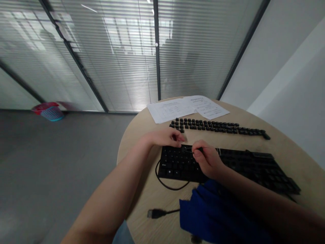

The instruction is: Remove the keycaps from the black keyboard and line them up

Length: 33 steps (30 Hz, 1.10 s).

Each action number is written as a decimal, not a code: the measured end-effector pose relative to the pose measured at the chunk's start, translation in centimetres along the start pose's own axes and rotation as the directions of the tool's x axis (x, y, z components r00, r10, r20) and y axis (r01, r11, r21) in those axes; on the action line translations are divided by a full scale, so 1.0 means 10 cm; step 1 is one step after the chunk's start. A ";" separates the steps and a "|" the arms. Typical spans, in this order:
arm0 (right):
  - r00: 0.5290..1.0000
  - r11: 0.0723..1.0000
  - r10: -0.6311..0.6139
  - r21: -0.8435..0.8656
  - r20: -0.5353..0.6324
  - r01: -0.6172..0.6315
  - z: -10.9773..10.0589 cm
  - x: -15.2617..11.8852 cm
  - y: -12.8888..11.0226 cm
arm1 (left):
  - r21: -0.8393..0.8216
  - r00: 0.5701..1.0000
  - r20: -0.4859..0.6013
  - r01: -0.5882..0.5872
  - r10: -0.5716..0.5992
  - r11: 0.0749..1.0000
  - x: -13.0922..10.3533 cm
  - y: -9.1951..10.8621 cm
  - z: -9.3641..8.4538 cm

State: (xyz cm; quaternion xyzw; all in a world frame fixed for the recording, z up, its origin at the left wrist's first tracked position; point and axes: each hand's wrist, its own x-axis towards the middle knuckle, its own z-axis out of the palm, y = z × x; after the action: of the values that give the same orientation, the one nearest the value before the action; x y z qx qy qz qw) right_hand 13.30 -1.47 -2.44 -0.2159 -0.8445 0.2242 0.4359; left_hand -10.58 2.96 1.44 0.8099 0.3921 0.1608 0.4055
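Observation:
A black keyboard (185, 173) lies on a round wooden table, with keycaps absent from part of its upper rows. Above it, loose black keycaps (215, 127) stand in rows on the wood. My right hand (208, 159) is closed around the dark handle of a thin wire tool (188, 149), whose wire end reaches the keyboard's top left part. At the keyboard's upper left edge rests my left hand (169, 137), its fingers curled; whether they hold anything is too small to tell.
Printed sheets (172, 110) lie at the table's far edge. A blue cloth (210, 213) and a USB plug (156, 213) on a black cable are at the near side. A basket (52, 112) stands on the floor at the left, by the glass wall with blinds.

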 end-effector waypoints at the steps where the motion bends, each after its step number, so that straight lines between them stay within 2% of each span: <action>1: 0.999 0.999 -0.036 -0.034 -0.016 0.036 0.00 0.01 -0.01 | -0.026 1.000 -0.020 0.006 -0.007 1.000 -0.01 0.02 -0.02; 6: 0.990 0.987 -0.122 -0.116 -0.069 0.113 0.01 0.02 -0.03 | -0.125 0.999 -0.034 0.018 -0.023 0.992 -0.08 0.12 -0.07; 16: 0.999 0.966 -0.036 -0.256 -0.030 0.027 0.03 0.07 -0.07 | 0.009 0.977 -0.211 -0.014 0.016 1.000 -0.05 0.14 -0.04; 23: 0.996 0.935 -0.066 -0.347 0.052 0.080 0.06 0.09 -0.08 | 0.085 0.963 -0.269 -0.006 0.029 0.996 -0.01 0.17 0.02; 28: 0.996 0.924 -0.021 -0.378 0.084 0.052 0.06 0.10 -0.10 | 0.015 0.957 -0.287 0.044 -0.038 0.999 0.00 0.18 0.04; 33: 0.999 0.932 0.034 -0.362 0.030 -0.020 0.06 0.11 -0.09 | -0.046 0.949 -0.301 0.086 -0.095 0.995 -0.01 0.18 0.02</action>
State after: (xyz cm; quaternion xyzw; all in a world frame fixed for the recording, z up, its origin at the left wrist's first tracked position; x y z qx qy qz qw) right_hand 12.01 -1.71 -1.52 -0.3000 -0.8759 0.0746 0.3704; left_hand -9.61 2.13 2.70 0.7502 0.4836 0.2705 0.3606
